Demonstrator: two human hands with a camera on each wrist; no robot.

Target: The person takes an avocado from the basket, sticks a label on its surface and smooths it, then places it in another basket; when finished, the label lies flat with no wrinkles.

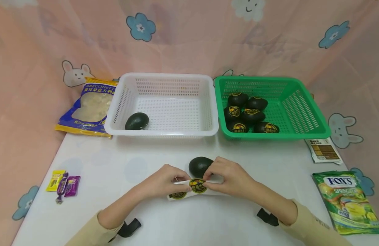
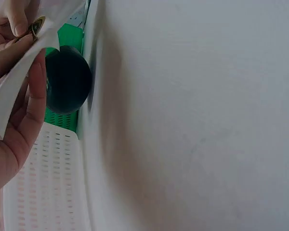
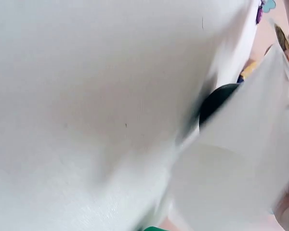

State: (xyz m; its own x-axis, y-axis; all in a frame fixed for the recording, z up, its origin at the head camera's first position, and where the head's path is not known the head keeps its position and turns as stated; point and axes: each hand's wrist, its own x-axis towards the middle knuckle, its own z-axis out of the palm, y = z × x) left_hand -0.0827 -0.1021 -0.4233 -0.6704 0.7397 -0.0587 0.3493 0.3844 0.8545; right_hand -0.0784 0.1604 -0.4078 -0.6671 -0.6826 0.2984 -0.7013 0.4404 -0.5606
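Observation:
In the head view, my left hand (image 1: 164, 182) pinches a white strip of round black-and-gold stickers (image 1: 178, 195) between thumb and fingers. My right hand (image 1: 230, 177) pinches the edge of one sticker (image 1: 197, 185) at the middle of that strip. Whether this sticker has come off the backing I cannot tell. Just behind the strip lies a smooth dark green avocado (image 1: 200, 166) on the table. The left wrist view shows the same avocado (image 2: 67, 79) beyond the fingers, while in the right wrist view the pale backing strip (image 3: 226, 173) partly hides it.
A white basket (image 1: 161, 132) with one plain avocado (image 1: 137, 121) stands behind, beside a green basket (image 1: 278, 135) of several stickered avocados (image 1: 252, 116). Pasta (image 1: 88, 106) and small candies (image 1: 62, 186) lie left; a Fox's bag (image 1: 346, 201) and another packet (image 1: 324, 151) lie right.

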